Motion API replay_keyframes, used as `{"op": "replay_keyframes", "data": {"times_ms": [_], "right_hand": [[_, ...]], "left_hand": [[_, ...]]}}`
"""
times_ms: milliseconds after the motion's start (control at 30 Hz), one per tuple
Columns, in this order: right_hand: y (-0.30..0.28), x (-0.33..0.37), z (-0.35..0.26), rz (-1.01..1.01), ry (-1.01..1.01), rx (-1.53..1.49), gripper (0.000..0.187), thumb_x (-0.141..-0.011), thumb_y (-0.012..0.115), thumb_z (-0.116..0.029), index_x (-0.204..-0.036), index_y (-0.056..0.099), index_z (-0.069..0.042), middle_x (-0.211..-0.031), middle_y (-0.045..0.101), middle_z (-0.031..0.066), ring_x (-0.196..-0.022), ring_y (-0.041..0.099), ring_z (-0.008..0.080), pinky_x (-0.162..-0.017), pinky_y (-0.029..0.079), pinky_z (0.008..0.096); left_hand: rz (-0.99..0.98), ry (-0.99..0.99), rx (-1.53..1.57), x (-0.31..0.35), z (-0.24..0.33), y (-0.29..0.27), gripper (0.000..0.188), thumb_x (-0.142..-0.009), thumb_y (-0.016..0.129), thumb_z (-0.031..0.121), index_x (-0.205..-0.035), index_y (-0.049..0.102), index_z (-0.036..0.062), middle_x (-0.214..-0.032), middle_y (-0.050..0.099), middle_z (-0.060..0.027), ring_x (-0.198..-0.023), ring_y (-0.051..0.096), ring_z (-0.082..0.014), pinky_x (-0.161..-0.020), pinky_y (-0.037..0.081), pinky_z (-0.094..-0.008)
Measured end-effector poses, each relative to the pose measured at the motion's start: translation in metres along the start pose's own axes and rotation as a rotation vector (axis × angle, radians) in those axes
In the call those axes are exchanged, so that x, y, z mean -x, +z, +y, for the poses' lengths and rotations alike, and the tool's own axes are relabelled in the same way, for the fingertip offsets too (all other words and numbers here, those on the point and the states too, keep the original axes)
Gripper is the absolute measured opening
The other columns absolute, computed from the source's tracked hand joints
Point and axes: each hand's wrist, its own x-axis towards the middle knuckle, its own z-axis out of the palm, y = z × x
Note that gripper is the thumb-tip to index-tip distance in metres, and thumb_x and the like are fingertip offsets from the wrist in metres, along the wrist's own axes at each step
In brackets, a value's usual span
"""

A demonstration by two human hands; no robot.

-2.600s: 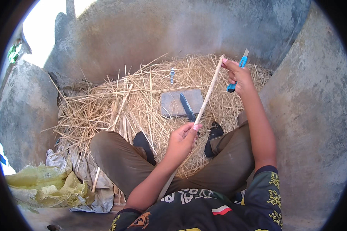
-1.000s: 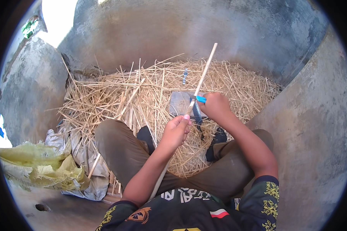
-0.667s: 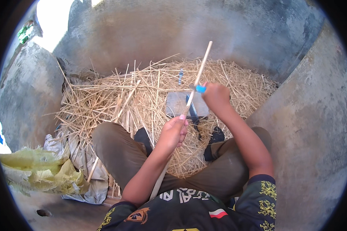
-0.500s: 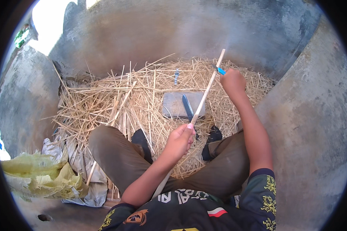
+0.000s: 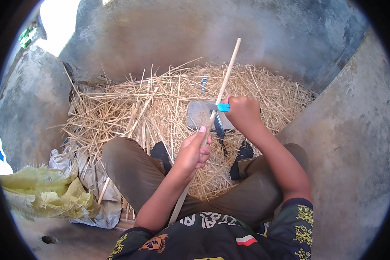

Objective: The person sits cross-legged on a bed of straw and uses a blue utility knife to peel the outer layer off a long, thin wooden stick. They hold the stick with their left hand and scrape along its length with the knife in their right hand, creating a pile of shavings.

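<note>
A long pale wooden stick (image 5: pixel 229 71) slants from my lap up toward the far wall. My left hand (image 5: pixel 193 151) is closed round its lower part, thumb along the top. My right hand (image 5: pixel 243 113) grips a knife with a bright blue handle (image 5: pixel 223 107). Its short blade lies across the stick, a little beyond my left fingers. Under the stick, a grey rectangular block (image 5: pixel 197 113) rests on the straw. A second knife with a dark, dimpled blade (image 5: pixel 219 129) lies over that block, its near end partly hidden.
Straw and thin split strips (image 5: pixel 117 108) cover the floor before my crossed legs. A metal-banded wristwatch (image 5: pixel 204 82) lies beyond the block. Curved concrete walls (image 5: pixel 169 34) enclose the space. At left is a torn yellow sack (image 5: pixel 52 195) by a pale crumpled sheet (image 5: pixel 108 212).
My right hand has drawn the blue-handled knife down along the stick, from near its far end to close by my left hand. The stick's far end has shifted up and left.
</note>
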Motion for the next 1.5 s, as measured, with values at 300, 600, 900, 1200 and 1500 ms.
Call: {"op": "replay_keyframes", "data": {"times_ms": [300, 600, 900, 1200, 1500], "right_hand": [[-0.001, -0.011, 0.006, 0.019, 0.001, 0.086, 0.022, -0.087, 0.060, -0.017, -0.069, 0.068, -0.007, -0.055, 0.063, 0.0121, -0.049, 0.065, 0.0287, -0.046, 0.051, 0.0402], [-0.015, -0.036, 0.059, -0.118, 0.364, 0.202, 0.017, -0.084, 0.062, -0.016, -0.091, 0.078, -0.013, -0.072, 0.071, 0.0136, -0.066, 0.072, 0.0308, -0.057, 0.056, 0.0427], [-0.054, -0.051, 0.123, -0.006, 0.859, 0.223, 0.025, -0.087, 0.063, -0.023, -0.091, 0.076, -0.002, -0.086, 0.073, 0.0206, -0.083, 0.073, 0.0383, -0.070, 0.058, 0.0469], [-0.079, -0.035, 0.121, 0.103, 0.956, -0.012, 0.033, -0.089, 0.064, -0.034, -0.087, 0.075, -0.003, -0.080, 0.072, 0.0200, -0.079, 0.072, 0.0357, -0.073, 0.057, 0.0473], [-0.030, -0.023, 0.022, -0.155, 0.409, 0.040, 0.032, -0.088, 0.065, -0.033, -0.076, 0.074, -0.005, -0.067, 0.067, 0.0178, -0.062, 0.068, 0.0368, -0.062, 0.056, 0.0459]], "left_hand": [[0.025, 0.036, -0.064, 0.000, -0.002, 0.003, 0.036, -0.107, 0.044, 0.043, -0.090, 0.050, 0.0117, -0.061, 0.036, 0.0075, -0.044, 0.025, -0.0016, -0.036, 0.019, -0.0194], [0.008, 0.000, -0.140, 0.003, -0.019, 0.015, 0.036, -0.107, 0.045, 0.044, -0.091, 0.050, 0.0119, -0.062, 0.037, 0.0071, -0.044, 0.025, -0.0024, -0.039, 0.018, -0.0202], [-0.128, -0.076, -0.204, 0.014, -0.038, 0.031, 0.038, -0.106, 0.045, 0.045, -0.090, 0.050, 0.0114, -0.062, 0.037, 0.0061, -0.044, 0.025, -0.0027, -0.039, 0.017, -0.0209], [-0.158, -0.081, -0.240, 0.016, -0.027, 0.029, 0.039, -0.106, 0.044, 0.046, -0.088, 0.049, 0.0113, -0.060, 0.035, 0.0064, -0.044, 0.027, -0.0035, -0.039, 0.024, -0.0207], [-0.169, -0.087, 0.005, 0.002, 0.000, -0.002, 0.040, -0.107, 0.042, 0.044, -0.082, 0.044, 0.0139, -0.057, 0.032, 0.0080, -0.041, 0.027, -0.0038, -0.038, 0.025, -0.0217]]}}
